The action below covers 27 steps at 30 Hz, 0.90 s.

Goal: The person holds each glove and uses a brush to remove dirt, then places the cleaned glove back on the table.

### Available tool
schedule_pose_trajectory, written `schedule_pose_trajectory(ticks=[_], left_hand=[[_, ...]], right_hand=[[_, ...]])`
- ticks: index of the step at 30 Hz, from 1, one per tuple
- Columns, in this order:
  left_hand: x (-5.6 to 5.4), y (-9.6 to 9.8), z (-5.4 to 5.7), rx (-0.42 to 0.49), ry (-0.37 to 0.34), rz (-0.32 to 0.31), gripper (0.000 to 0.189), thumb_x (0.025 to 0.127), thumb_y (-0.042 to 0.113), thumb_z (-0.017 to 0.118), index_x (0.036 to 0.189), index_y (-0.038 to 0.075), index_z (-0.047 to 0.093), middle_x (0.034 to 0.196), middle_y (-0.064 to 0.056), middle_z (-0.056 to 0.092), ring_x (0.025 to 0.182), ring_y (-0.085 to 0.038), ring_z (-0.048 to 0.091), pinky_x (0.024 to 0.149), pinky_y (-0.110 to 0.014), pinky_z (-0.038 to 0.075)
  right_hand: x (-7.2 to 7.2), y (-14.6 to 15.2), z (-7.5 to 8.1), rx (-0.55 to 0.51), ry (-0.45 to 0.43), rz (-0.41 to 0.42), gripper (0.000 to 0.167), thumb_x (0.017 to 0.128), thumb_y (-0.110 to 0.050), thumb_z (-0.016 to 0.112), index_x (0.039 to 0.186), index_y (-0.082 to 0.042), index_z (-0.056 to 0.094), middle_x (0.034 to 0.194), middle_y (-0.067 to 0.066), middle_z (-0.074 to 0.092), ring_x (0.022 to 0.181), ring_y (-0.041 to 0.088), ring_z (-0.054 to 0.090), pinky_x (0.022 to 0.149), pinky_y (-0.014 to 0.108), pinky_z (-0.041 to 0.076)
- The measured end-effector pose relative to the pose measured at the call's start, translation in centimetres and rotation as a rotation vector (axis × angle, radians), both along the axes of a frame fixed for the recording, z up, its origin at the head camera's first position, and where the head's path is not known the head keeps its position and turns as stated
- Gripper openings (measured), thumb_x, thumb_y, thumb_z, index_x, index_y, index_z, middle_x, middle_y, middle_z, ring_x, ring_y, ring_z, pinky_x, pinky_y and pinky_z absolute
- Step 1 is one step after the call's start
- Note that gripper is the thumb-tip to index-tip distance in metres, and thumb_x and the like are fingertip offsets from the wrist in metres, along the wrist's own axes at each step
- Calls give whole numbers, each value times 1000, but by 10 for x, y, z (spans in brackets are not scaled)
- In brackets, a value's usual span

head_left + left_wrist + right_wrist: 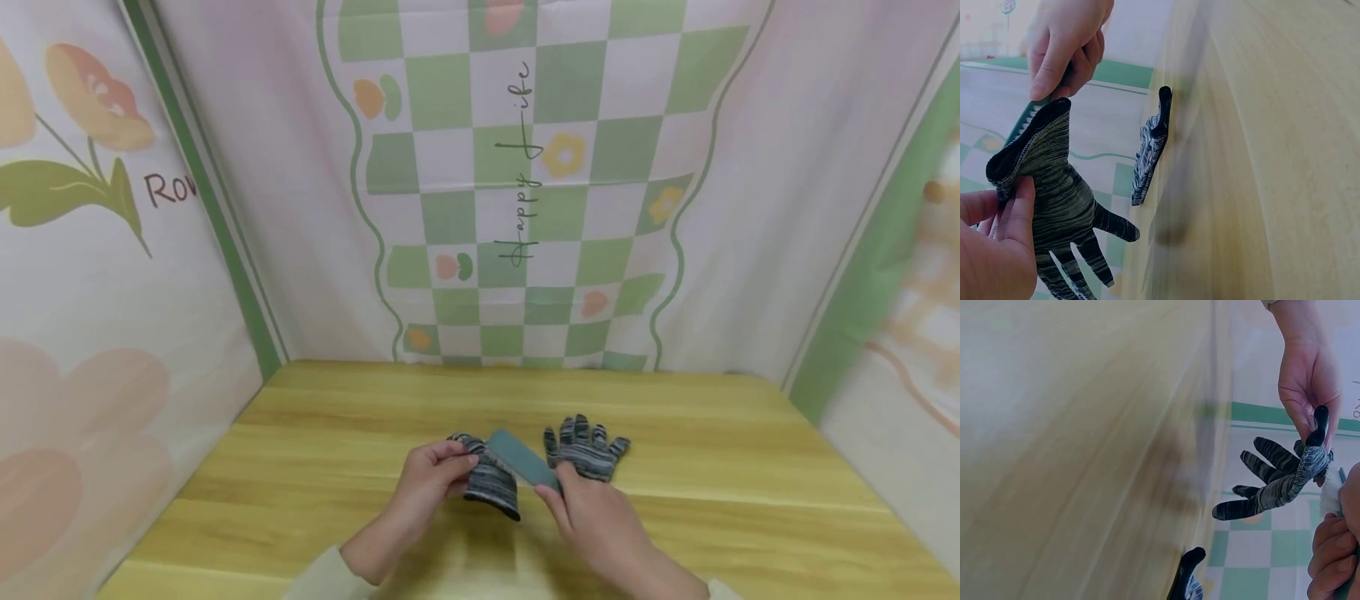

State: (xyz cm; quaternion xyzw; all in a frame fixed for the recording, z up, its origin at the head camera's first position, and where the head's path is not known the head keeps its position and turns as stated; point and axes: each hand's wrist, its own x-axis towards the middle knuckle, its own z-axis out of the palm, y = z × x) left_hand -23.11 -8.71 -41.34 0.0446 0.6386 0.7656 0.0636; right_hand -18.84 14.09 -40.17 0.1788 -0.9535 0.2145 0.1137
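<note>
My left hand (pixel 429 482) pinches a grey and black striped knit glove (pixel 491 485) by its cuff edge, off the table. In the left wrist view, the glove's fingers (pixel 1090 256) hang down from it. My right hand (pixel 606 523) grips a teal brush (pixel 520 457) by its handle. White bristles (pixel 1331 495) show in the right wrist view, facing the held glove and close against it; whether they touch it I cannot tell. A second matching glove (pixel 588 457) lies on the table just beyond my right hand, its fingers spread away from me.
Both hands work above a yellow wood-grain table (pixel 337 442). A printed curtain (pixel 502 200) with green checks hangs behind its far edge. Further printed cloth panels (pixel 142 333) stand at the left and right sides.
</note>
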Motion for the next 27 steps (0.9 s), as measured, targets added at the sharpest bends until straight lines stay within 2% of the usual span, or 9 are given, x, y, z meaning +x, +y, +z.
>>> schedule_pose_trajectory(ticks=[5,21,27], left_hand=[[0,0,0,0,0,-2,8,87,4,68,89,-2,64,76,0,65,66,-8,61,61,-21,55],[1,-3,3,19,7,-5,10,87,2,67,92,-5,63,78,-2,66,68,-10,63,62,-21,56],[1,-3,2,25,2,-18,5,86,1,67,87,0,63,76,0,65,66,-9,62,60,-21,55]], right_hand=[[-1,3,-1,15,-31,-15,24,100,-32,55,88,-12,51,57,-8,39,43,7,35,38,23,31],[0,16,-5,26,-39,-42,20,99,-30,57,88,-14,53,56,-9,39,44,7,34,39,22,30],[-2,16,-1,8,-20,-20,20,100,-30,56,87,-16,52,56,-10,38,44,5,32,39,21,30]])
